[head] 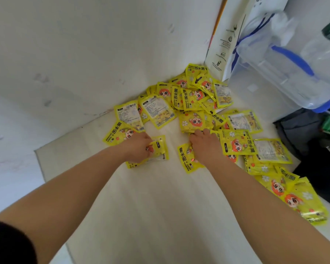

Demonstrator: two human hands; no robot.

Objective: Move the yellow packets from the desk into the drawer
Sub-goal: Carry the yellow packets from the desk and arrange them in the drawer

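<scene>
Several yellow hand-warmer packets [193, 100] with a red-haired cartoon face lie heaped on the white desk [151, 206], from the back corner down the right side. My left hand [136, 147] grips a small bunch of packets [158, 149], fingers curled round them. My right hand [206, 145] reaches into the pile and grasps packets; one packet [186, 159] lies under its wrist side. No drawer is in view.
White walls meet behind the pile. A white paper bag [223, 40] leans at the back right beside a clear plastic box with blue handles [293, 60]. A dark bag [301, 130] and a black plug sit at the right edge.
</scene>
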